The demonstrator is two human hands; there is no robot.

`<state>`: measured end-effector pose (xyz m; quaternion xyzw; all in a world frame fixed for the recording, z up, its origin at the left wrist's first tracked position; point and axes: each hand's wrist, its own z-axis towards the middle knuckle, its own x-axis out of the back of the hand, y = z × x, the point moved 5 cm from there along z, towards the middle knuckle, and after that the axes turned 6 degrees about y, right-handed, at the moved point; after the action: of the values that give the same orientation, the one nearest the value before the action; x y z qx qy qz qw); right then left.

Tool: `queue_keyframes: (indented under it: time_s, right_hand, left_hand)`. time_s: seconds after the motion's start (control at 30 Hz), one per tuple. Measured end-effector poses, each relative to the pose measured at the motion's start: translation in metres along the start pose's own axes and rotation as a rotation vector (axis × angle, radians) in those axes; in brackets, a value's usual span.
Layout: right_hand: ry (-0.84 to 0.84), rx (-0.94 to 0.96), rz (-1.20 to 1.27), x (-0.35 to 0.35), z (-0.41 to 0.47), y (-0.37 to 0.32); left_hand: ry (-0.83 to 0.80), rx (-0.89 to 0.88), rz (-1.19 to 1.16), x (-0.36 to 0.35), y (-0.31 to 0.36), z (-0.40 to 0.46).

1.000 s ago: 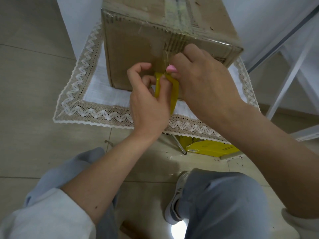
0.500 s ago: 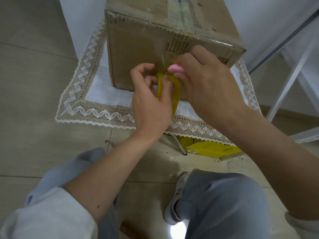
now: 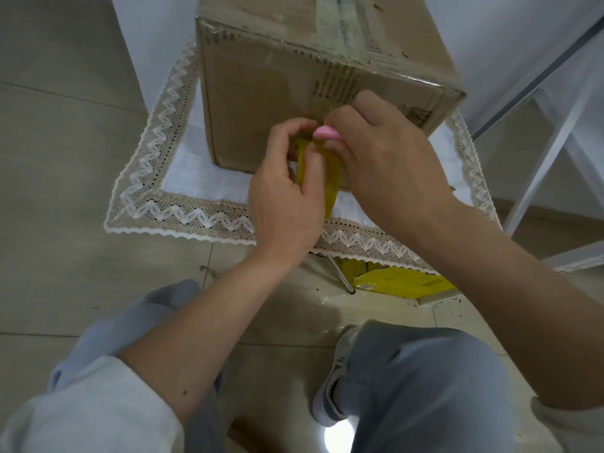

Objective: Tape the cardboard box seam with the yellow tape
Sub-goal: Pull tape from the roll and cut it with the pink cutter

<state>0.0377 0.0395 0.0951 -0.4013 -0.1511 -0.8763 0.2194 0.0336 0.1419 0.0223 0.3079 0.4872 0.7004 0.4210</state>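
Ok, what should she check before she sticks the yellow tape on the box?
1. Left hand holds the yellow tape: ok, fingers curled round it.
2. Right hand at the tape's top end: ok, its fingers meet the tape against the cardboard box.
3. Tape lined up with the seam: cannot tell, the hands hide it.
4. Tape strip flat, not twisted: cannot tell, mostly hidden.
5. Box sits steady on the lace-edged cloth: ok, resting flat.

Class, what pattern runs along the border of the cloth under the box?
A white zigzag on beige lace, along the cloth's border; head view.
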Motion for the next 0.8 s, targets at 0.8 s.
queue_keyframes:
  time_s: [0.8]
  right_hand:
    - [0.026, -0.099, 0.015, 0.003, -0.012, 0.016]
  left_hand:
    - [0.006, 0.058, -0.042, -0.004, -0.009, -0.003]
